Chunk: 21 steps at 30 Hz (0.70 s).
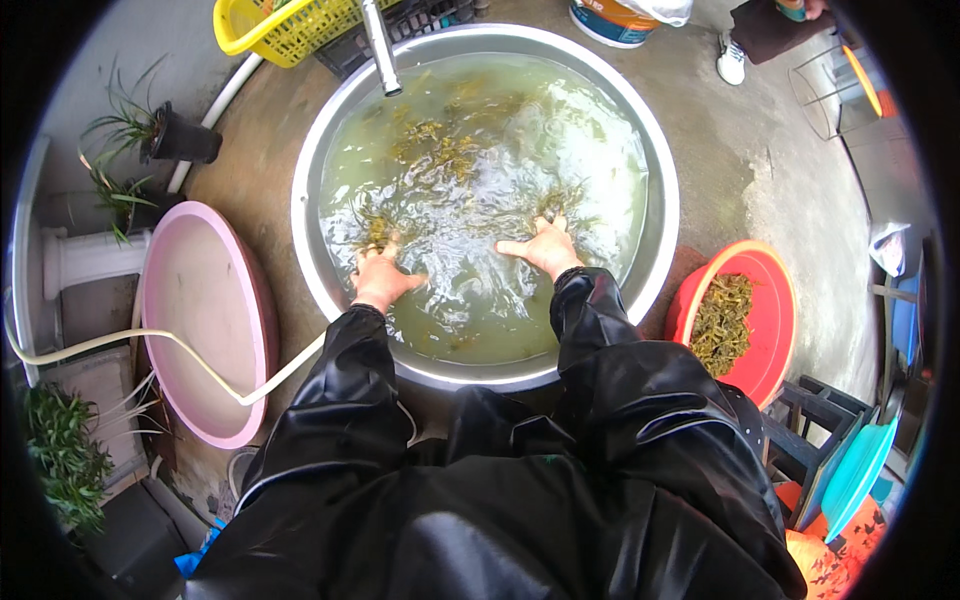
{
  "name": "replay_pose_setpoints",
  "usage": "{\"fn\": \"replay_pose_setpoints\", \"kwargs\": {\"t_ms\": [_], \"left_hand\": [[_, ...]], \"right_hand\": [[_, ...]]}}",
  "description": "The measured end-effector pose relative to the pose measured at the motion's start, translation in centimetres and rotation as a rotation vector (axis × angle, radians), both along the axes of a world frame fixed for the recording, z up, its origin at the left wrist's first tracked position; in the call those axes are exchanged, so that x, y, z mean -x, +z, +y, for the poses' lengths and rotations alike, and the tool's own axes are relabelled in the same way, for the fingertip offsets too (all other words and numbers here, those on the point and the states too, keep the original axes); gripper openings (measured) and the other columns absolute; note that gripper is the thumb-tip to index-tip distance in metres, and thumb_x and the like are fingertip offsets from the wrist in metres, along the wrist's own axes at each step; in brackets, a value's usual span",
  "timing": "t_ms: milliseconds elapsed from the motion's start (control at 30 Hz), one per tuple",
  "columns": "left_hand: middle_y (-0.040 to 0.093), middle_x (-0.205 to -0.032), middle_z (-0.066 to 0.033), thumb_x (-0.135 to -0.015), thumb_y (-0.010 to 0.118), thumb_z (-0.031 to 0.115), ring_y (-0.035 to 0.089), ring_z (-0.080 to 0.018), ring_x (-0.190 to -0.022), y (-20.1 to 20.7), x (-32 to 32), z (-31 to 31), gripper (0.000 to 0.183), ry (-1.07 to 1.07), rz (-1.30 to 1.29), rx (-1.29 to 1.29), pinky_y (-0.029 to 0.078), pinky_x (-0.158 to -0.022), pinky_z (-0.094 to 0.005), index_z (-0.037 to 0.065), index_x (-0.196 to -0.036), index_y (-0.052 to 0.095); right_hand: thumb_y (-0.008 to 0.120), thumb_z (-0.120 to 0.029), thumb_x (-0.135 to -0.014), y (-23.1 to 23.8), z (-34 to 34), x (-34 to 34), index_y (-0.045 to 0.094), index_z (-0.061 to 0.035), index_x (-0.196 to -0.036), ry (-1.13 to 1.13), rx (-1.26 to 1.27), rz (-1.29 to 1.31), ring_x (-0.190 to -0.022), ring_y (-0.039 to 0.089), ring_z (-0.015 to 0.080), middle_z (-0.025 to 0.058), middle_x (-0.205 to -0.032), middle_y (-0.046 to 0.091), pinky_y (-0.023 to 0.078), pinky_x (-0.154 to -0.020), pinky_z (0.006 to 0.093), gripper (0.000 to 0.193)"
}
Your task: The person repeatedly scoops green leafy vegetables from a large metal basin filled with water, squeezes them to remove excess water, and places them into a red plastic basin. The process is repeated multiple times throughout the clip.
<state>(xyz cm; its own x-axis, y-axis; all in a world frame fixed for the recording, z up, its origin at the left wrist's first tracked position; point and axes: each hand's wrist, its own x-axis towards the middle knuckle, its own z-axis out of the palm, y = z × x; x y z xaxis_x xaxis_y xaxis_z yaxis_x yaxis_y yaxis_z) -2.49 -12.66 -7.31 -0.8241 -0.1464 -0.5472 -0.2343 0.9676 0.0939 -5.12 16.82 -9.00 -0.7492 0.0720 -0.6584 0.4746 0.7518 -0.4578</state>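
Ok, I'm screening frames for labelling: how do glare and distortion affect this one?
Head view: glare whitens the water at right, hiding what's beneath; same view: the fisheye bends edges near its black rim; same view: left hand and right hand look readable, though weed and ripples obscure parts of both.

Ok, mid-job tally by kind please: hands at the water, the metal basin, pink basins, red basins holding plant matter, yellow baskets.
Hands: 2 (left hand, right hand)
Metal basin: 1
Pink basin: 1
Red basin holding plant matter: 1
Yellow basket: 1
Total: 6
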Motion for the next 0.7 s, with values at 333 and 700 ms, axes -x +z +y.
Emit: {"fn": "replay_pose_setpoints", "kwargs": {"t_ms": [333, 700], "left_hand": [[0.057, -0.123, -0.0174, -0.072, 0.068, 0.02, 0.048, -0.0353, -0.124, -3.7, -1.3, 2.8, 0.054, -0.312, -0.073, -0.088, 0.035, -0.105, -0.0486, 0.026, -0.125, 0.059], [0.063, -0.112, -0.0118, -0.07, 0.072, 0.003, 0.059, -0.0296, -0.108, -1.1, -2.3, -0.2, 0.047, -0.08, 0.455, -0.602, 0.048, -0.092, -0.0347, 0.016, -0.114, 0.059]], "right_hand": [[0.056, -0.058, -0.083, -5.9, -4.2, -0.2, 0.059, -0.0057, -0.127, 0.404, -0.32, -0.108, -0.134, 0.039, 0.0318, 0.0136, -0.141, 0.048, 0.026, -0.112, 0.042, 0.069], [0.068, -0.029, -0.068, -0.8, -0.3, 0.4, 0.071, -0.0006, -0.094, 0.028, -0.038, -0.035, -0.094, 0.066, 0.0341, 0.0202, -0.099, 0.069, 0.052, -0.083, 0.0366, 0.039]]}}
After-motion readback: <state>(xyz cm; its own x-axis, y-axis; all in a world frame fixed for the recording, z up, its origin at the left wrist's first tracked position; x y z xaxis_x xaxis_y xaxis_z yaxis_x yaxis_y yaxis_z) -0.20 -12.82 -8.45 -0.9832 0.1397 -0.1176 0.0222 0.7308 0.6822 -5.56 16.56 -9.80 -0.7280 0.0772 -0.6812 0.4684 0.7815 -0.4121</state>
